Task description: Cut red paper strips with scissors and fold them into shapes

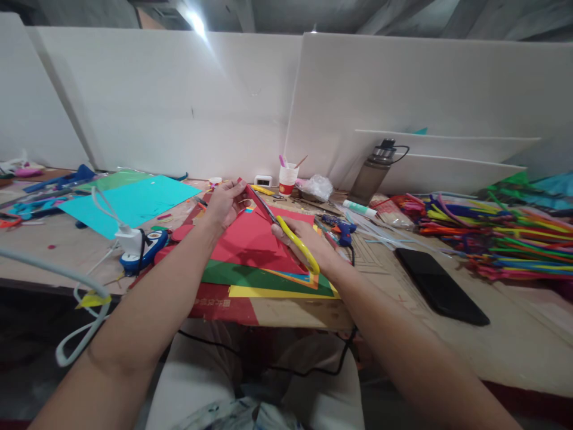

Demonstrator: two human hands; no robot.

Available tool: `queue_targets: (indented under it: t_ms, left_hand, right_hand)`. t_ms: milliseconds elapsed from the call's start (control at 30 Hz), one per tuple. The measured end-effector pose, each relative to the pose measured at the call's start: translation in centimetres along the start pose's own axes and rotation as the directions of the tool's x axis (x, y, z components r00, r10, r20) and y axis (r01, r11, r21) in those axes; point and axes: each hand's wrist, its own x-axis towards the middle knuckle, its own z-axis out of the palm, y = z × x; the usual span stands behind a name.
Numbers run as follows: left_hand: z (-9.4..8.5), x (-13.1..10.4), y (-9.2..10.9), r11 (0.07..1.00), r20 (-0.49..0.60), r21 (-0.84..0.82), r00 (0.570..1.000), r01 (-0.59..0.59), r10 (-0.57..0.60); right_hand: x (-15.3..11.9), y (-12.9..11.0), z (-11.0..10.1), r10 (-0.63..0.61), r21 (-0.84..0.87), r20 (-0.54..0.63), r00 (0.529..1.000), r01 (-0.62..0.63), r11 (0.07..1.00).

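Note:
My left hand pinches the raised edge of a piece of red paper above the table. In my right hand is a pair of scissors with yellow handles. Their blades point up and to the left, right against the red piece; I cannot tell how far apart the blades are. Below both hands lies a stack of coloured sheets, with a red sheet on top and a green sheet and a yellow sheet showing at the front.
A cyan sheet and a blue power strip with white cables lie left. Behind stand a paper cup and a grey bottle. A glue gun, a black phone and many pipe cleaners are right.

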Motion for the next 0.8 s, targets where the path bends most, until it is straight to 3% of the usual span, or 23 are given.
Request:
queue_targets:
  t_ms: [800]
  left_hand:
    - [0.36, -0.29, 0.13, 1.000, -0.024, 0.018, 1.000, 0.005, -0.005]
  right_hand:
    - [0.42, 0.74, 0.18, -0.017, 0.001, -0.007, 1.000, 0.017, 1.000]
